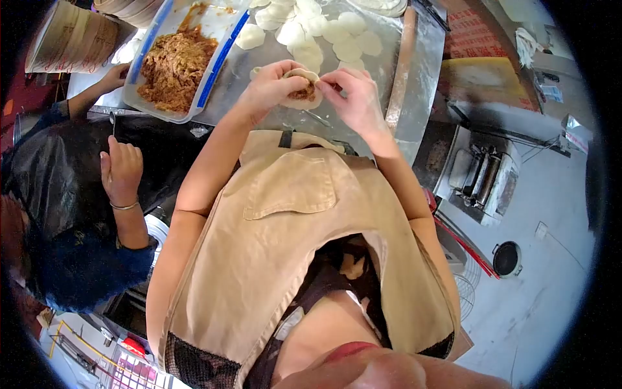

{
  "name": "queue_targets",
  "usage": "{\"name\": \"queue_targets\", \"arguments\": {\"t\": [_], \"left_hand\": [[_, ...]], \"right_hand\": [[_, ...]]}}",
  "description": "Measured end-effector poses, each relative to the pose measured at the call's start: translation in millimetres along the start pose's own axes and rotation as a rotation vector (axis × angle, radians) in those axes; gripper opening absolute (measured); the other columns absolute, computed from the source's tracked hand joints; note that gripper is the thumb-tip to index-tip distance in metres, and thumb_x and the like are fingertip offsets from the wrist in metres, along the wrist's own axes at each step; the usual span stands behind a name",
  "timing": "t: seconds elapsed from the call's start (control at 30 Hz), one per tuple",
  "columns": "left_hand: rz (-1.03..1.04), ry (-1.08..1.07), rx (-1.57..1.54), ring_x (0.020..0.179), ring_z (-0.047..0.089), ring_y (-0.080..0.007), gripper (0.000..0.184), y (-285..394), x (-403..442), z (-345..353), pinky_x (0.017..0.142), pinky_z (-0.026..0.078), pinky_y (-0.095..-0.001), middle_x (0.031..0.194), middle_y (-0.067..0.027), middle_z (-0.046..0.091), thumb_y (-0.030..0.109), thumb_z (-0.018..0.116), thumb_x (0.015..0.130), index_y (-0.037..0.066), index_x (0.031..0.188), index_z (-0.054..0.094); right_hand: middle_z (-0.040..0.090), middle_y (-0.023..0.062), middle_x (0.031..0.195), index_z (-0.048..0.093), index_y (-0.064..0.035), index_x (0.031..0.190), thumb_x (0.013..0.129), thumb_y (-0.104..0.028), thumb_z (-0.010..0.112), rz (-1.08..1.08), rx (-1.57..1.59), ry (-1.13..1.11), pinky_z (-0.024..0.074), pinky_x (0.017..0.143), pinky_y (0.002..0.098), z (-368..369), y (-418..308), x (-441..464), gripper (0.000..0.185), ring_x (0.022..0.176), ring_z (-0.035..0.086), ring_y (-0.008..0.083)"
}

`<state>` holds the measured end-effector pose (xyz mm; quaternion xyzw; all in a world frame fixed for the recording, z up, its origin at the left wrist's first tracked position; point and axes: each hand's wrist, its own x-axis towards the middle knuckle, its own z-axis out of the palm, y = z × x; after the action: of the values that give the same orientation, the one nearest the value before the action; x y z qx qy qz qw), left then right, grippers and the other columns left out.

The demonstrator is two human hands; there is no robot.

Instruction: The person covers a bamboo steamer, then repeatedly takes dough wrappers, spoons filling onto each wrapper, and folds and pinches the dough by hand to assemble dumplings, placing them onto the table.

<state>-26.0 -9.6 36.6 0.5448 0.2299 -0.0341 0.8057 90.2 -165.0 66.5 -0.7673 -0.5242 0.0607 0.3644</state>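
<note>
Above the front edge of the metal table, my left hand (275, 89) cups a round dough wrapper (311, 104), its thumb pressed over the brown filling in the middle. My right hand (357, 97) is closed in a pinch on the wrapper's right rim. The wrapper is partly folded up, and my left fingers hide its far left side. Several flat dough rounds (346, 48) lie beyond my hands, some overlapping. To the right of them rests a long wooden rolling pin (402, 61). A thin tool (317, 118) lies just below the wrapper, its kind unclear.
A plastic tub (131, 84) with blue edges holds minced filling (173, 70) at the left. Beside it, a co-worker's hand (122, 170) grips a spoon (113, 120); their other hand (115, 78) is near the tub. Bamboo steamers (71, 42) stand behind. A roller machine (483, 175) is at right.
</note>
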Motion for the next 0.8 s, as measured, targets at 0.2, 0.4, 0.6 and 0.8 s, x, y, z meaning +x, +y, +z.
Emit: {"name": "queue_targets", "arguments": {"t": [0.2,0.4,0.6,0.8], "left_hand": [[-0.046,-0.008,0.041,0.092,0.058,-0.0116,0.029,12,0,7,0.082,0.048,-0.0264,0.101,-0.0053,0.061,0.016,0.058,0.086,0.001,0.111,0.055],[-0.049,-0.023,-0.017,0.094,0.058,-0.0122,0.031,3,6,-3,0.080,0.050,-0.0274,0.104,-0.0059,0.059,0.015,0.057,0.087,0.000,0.113,0.053],[0.063,0.069,0.161,0.090,0.059,-0.0119,0.026,9,9,0,0.080,0.049,-0.0262,0.101,-0.0063,0.061,0.013,0.057,0.086,0.000,0.109,0.057],[0.076,0.002,0.282,0.089,0.059,-0.0112,0.023,26,12,6,0.079,0.048,-0.0256,0.097,-0.0060,0.062,0.009,0.058,0.083,-0.001,0.104,0.060]], "right_hand": [[0.062,0.0048,0.072,0.066,-0.0074,0.079,0.075,-0.014,0.068,-0.039,-0.074,0.007,0.0433,0.069,0.0351,-2,3,-3,0.009,0.070,0.059,0.0239],[0.061,0.0031,0.069,0.067,-0.0097,0.076,0.074,-0.014,0.068,-0.039,-0.075,0.046,0.0427,0.070,0.0349,-3,4,0,0.005,0.071,0.058,0.0227],[0.062,0.0014,0.068,0.067,-0.0110,0.073,0.072,-0.015,0.069,-0.073,-0.136,0.090,0.0414,0.069,0.0340,-1,7,4,0.005,0.068,0.057,0.0213],[0.062,0.0000,0.068,0.067,-0.0111,0.071,0.071,-0.016,0.069,-0.051,-0.150,0.128,0.0403,0.069,0.0342,-4,7,4,0.006,0.067,0.056,0.0212]]}}
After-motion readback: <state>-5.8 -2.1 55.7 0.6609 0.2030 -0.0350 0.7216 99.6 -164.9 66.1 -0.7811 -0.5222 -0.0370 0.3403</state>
